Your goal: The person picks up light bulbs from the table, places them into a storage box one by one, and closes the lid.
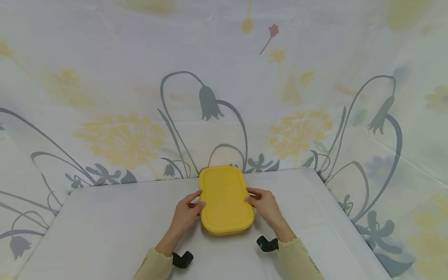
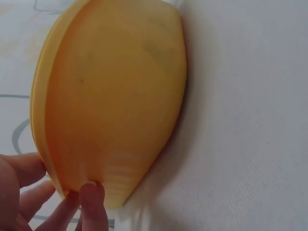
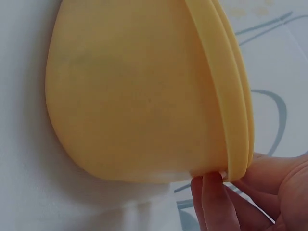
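A yellow rectangular food container [image 1: 226, 198] with rounded corners and a closed yellow lid sits on the white table, its long side pointing away from me. My left hand [image 1: 185, 213] grips its left edge, thumb at the lid's rim. On the opposite side, my right hand [image 1: 266, 205] holds the right edge in much the same way. In the left wrist view, the fingertips [image 2: 92, 195] press the container's wall [image 2: 115, 106] just below the rim. The right wrist view has fingertips [image 3: 214, 185] under the overhanging lid rim [image 3: 226, 101].
The white tabletop [image 1: 105, 229] meets a cloth backdrop [image 1: 217, 128] printed with flowers right behind the container. More printed cloth [image 1: 413, 186] rises along the right side. Black wrist devices [image 1: 182, 259] sit at both sleeve cuffs.
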The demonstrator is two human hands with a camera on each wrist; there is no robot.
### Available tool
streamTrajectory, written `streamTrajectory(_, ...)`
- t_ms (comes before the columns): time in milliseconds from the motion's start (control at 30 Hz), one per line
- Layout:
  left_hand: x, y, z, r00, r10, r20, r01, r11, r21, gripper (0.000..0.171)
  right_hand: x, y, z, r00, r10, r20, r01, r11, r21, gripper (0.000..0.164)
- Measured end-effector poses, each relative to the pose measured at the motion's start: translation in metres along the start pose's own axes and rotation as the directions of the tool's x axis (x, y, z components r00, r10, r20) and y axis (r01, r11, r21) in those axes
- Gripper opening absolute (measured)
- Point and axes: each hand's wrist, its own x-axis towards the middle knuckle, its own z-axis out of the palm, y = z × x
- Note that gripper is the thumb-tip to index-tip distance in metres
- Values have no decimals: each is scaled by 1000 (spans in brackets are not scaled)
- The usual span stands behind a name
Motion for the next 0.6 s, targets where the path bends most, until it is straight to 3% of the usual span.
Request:
streamTrajectory(200, 0, 1, 2, 999, -30, 17, 30, 999, 14, 47, -3, 2, -5, 1000, -1, 23, 0, 999, 40, 43)
streamTrajectory(600, 1, 3, -6, 998, -46, 32, 46, 999, -7, 45, -6, 3, -3, 998, -51, -25, 50, 998, -37, 39)
